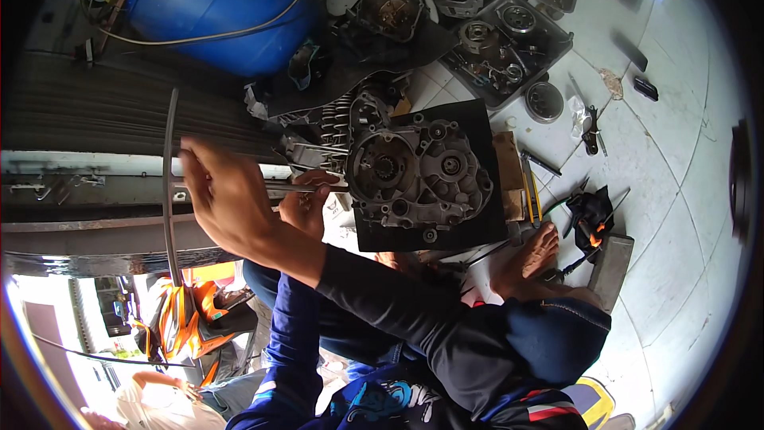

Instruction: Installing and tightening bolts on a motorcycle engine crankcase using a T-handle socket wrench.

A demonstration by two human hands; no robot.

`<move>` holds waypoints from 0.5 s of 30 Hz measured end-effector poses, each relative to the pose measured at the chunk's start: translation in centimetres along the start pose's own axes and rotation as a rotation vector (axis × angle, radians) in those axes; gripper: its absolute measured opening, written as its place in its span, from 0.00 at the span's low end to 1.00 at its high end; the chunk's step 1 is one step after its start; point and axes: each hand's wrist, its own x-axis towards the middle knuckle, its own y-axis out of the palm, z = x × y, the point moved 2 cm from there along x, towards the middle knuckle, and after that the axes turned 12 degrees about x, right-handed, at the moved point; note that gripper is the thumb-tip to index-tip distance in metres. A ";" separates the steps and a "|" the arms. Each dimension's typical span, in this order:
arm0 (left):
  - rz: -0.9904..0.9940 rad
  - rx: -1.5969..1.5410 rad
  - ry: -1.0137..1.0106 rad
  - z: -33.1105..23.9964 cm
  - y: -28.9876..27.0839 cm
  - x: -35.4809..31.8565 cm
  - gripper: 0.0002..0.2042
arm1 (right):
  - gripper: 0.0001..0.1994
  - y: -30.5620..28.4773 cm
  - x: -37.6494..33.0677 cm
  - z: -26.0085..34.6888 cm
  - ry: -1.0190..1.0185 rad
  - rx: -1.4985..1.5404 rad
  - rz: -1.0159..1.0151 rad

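A grey motorcycle engine case (418,175) with its cover off lies on a black mat (485,227) on the tiled floor. A long thin metal tool (326,187) runs level into the engine's left side. My left hand (306,205) is closed around the tool right beside the engine. My right hand (223,195), on a black-sleeved arm crossing over, grips the tool's outer end further left. The cylinder with a coil spring (338,119) sits just above the hands.
A blue barrel (215,8) stands at the back left. Black trays of engine parts (509,40) lie behind the mat. Pliers (590,131), screwdrivers (532,191) and orange-handled tools (593,227) are scattered to the right by my bare foot (529,259). A curved metal strip (168,191) rises at left.
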 end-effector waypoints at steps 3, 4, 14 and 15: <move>-0.002 0.044 -0.009 2.4 0.0 0.2 0.08 | 0.14 -0.5 -0.8 1.0 -0.309 0.165 0.022; 0.030 0.130 -0.066 3.6 -0.2 -0.1 0.09 | 0.13 -0.5 -1.1 1.2 -0.293 0.143 0.097; 0.332 0.419 0.136 5.3 0.7 2.6 0.09 | 0.08 0.1 0.5 0.3 0.050 0.287 0.097; 0.350 0.445 0.157 5.0 0.2 2.9 0.09 | 0.10 -1.0 0.3 0.6 -0.043 0.317 0.232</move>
